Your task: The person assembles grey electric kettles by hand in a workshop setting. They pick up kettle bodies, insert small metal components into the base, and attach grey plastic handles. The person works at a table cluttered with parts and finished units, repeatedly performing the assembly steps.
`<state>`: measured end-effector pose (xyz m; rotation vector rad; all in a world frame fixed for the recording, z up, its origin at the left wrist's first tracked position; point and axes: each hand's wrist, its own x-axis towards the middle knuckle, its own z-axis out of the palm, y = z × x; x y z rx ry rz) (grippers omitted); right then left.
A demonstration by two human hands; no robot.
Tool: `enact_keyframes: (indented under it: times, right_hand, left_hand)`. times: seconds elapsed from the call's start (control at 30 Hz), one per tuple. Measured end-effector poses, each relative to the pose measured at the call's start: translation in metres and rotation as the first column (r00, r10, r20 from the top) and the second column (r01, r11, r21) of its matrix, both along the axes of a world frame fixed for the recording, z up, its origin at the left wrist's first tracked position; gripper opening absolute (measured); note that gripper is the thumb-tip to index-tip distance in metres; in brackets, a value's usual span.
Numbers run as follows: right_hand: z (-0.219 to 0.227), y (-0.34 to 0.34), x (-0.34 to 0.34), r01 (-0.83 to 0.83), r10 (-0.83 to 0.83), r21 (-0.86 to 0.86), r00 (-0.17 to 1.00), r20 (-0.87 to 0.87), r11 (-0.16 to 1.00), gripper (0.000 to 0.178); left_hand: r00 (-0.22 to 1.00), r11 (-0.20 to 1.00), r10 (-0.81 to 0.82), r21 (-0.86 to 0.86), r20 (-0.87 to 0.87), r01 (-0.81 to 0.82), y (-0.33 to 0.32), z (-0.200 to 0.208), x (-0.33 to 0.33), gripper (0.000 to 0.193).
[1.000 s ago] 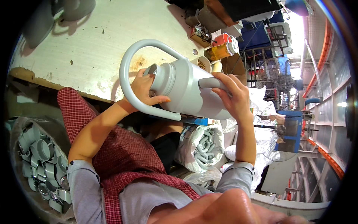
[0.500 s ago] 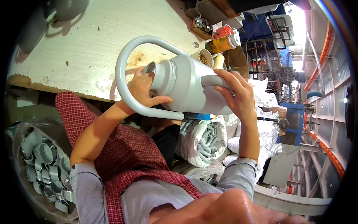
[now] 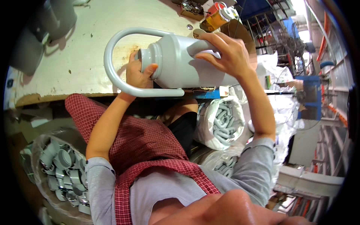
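Observation:
A light grey plastic jug (image 3: 178, 62) lies on its side across both hands at the table's front edge, its mouth toward the left. A long curved grey handle (image 3: 109, 62) loops around the mouth end, and its lower tip stands apart from the body. My left hand (image 3: 139, 75) is closed on the neck, thumb against its side, with some fingers hidden behind the rim. My right hand (image 3: 231, 56) wraps around a short, darker grey grip (image 3: 202, 47) on the jug's side, near the base end.
The pale worktable (image 3: 93, 45) carries large grey vessels (image 3: 62, 22) at far left, with an amber-filled jar (image 3: 213, 21) and a box of small metal parts (image 3: 192, 9) at the back. Beside my legs are a white sack of grey curved handles (image 3: 224, 125) and a bag of grey rings (image 3: 65, 159).
The jug has moved left and upward in the picture with both hands on it. My left thumb has shifted up onto the neck. The whole view has shifted a little too.

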<state>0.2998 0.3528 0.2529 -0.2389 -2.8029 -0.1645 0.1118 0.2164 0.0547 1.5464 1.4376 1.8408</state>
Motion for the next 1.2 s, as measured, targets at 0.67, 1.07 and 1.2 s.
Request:
enact_keyframes:
  times: [0.67,1.07,1.2]
  right_hand:
    - [-0.184,-0.023,0.135,0.327,-0.493,-0.526,0.845,-0.210,0.785,0.016]
    - [-0.202,-0.002,0.120,0.357,-0.428,-0.529,0.904,-0.014,0.770,0.021]
    - [-0.190,-0.005,0.125,0.526,-0.541,-0.481,0.832,0.122,0.701,0.020]
  left_hand:
    - [0.680,0.811,0.582,-0.260,0.446,-0.524,-0.102,0.019,-0.065,0.056]
    - [0.570,0.732,0.671,-0.301,0.475,-0.611,-0.215,0.029,-0.105,0.060]
    - [0.537,0.679,0.724,-0.306,0.433,-0.667,-0.214,0.011,-0.105,0.058]
